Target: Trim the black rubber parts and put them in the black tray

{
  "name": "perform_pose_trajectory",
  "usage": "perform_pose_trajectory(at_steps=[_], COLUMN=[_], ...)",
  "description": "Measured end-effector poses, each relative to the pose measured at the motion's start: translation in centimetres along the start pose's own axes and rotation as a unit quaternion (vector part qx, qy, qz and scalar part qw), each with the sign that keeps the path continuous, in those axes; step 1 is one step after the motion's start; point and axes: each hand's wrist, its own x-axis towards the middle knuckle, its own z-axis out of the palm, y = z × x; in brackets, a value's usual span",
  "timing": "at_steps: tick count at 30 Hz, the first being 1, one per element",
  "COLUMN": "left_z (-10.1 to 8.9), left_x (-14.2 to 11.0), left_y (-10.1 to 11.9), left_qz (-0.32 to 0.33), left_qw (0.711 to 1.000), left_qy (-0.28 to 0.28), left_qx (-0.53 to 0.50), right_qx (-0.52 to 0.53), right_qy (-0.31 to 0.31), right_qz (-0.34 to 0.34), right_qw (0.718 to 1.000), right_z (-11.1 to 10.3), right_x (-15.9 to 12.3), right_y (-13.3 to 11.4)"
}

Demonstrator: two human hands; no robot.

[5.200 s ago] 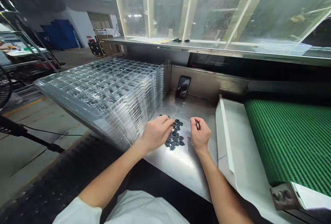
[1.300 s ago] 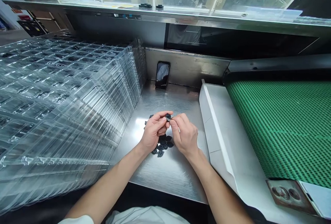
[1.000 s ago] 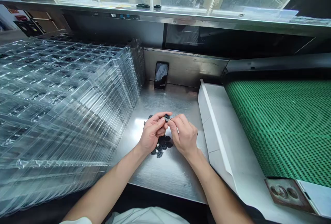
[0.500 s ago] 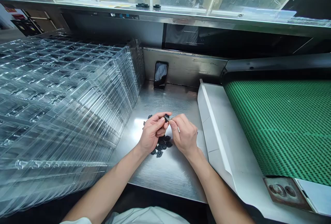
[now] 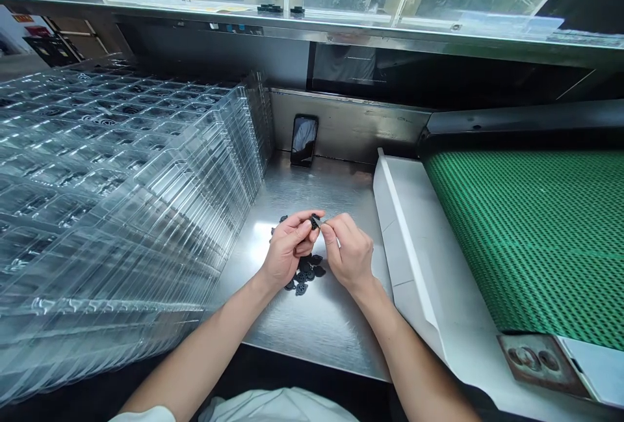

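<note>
My left hand [image 5: 287, 250] pinches a small black part [image 5: 314, 221] between thumb and fingers, just above the steel table [image 5: 312, 324]. My right hand [image 5: 348, 253] meets it from the right, its fingers closed on a thin metal tool [image 5: 319, 222] whose tip touches the part. Below and between the hands lies a small pile of several black parts [image 5: 305, 274]. A few more parts [image 5: 281, 220] show behind my left hand.
A tall leaning stack of clear plastic trays [image 5: 112, 201] fills the left. A phone [image 5: 303, 141] stands against the back wall. A white guide [image 5: 419, 259] and a green conveyor belt [image 5: 531, 240] lie to the right. A metal shelf [image 5: 341, 25] runs overhead.
Five seconds ago my hands were apart, the left on the pile. Over the last second they stay joined on the part, with only slight finger shifts.
</note>
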Motion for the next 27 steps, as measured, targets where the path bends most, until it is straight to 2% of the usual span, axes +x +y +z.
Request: perform_pose_trajectory(at_steps=[3,6,10,13,17,20,27], left_z=[0.0,0.0,0.1,0.1,0.0,0.0,0.2], left_x=[0.0,0.2,0.5,0.7,0.9,0.9,0.7], left_y=[-0.1,-0.1,-0.1,-0.1,-0.4,-0.6,-0.7], left_qz=[-0.003,-0.013,-0.036,-0.028,-0.012,0.003,0.011], left_qw=[1.000,1.000,0.993,0.983,0.976,0.975,0.978], left_qy=[-0.004,0.000,0.049,0.090,0.136,0.144,0.123], left_qx=[0.001,-0.018,-0.102,-0.157,-0.168,-0.167,-0.170], right_qx=[0.002,0.032,0.097,0.121,0.120,0.105,0.132], right_qy=[0.001,0.024,0.044,0.022,-0.023,-0.038,-0.084], right_qz=[-0.003,0.022,0.048,0.027,-0.025,-0.048,0.026], right_qw=[1.000,0.999,0.993,0.992,0.992,0.993,0.987], right_z=[-0.1,-0.3,-0.6,-0.3,0.5,1.2,1.8], right_x=[0.1,0.2,0.4,0.2,-0.4,-0.9,-1.1], right_y=[0.1,0.2,-0.3,-0.9,-1.3,-1.3,-1.5])
